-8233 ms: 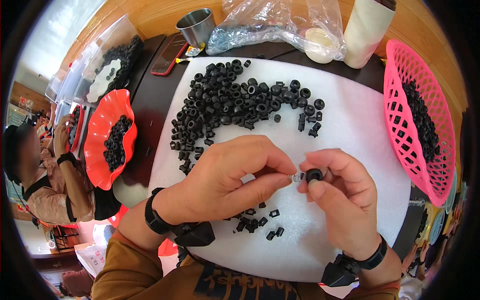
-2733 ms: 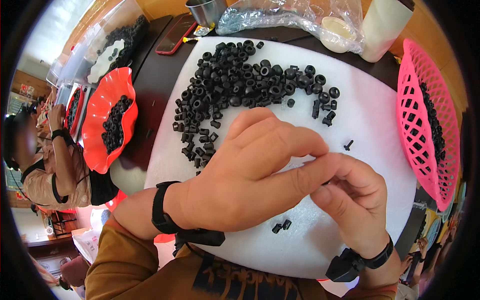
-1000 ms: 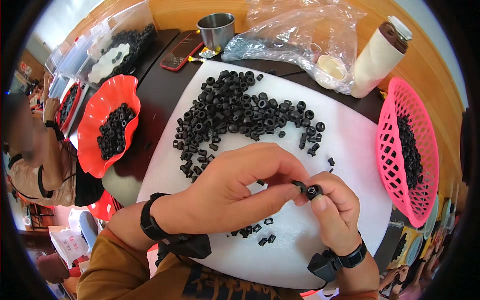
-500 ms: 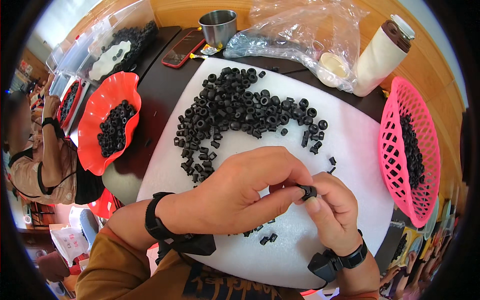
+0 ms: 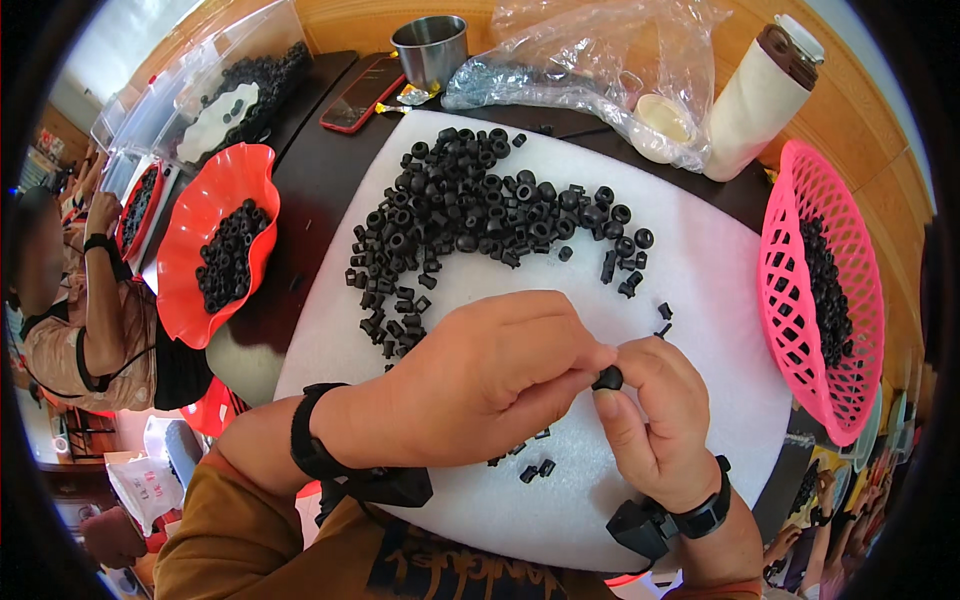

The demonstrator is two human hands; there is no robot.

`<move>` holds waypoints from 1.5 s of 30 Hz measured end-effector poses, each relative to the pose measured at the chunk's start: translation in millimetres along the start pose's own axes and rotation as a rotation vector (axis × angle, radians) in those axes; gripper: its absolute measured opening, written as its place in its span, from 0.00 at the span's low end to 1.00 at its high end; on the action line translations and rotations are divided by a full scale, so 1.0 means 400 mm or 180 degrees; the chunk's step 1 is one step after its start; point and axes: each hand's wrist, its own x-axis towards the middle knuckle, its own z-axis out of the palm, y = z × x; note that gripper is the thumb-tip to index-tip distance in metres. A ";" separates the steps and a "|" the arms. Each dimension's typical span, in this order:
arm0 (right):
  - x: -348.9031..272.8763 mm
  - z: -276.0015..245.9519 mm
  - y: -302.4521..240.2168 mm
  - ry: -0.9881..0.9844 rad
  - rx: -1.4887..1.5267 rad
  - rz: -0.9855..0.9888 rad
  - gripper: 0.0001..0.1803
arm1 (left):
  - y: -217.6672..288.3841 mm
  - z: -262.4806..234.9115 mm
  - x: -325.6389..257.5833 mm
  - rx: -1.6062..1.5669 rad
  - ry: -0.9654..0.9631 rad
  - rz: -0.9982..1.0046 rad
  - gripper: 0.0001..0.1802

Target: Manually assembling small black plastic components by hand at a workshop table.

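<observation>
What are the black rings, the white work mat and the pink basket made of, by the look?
Black rings: likely rubber or soft plastic; matte black, moulded, no glint. One is pinched between the left hand and right hand. White mat: apparently foam sheet; fine pebbled surface, soft rounded edge. Pink basket: plastic; glossy moulded lattice. None is certain from sight alone.

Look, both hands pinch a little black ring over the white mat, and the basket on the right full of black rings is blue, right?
Not quite. The basket on the right is pink, not blue, as the head view shows. The rest holds: the left hand and right hand pinch a little black ring over the white mat.
</observation>
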 end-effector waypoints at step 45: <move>-0.001 -0.003 -0.019 0.0191 -0.0181 -0.0199 0.10 | 0.032 0.012 -0.015 0.0891 0.0207 0.0165 0.15</move>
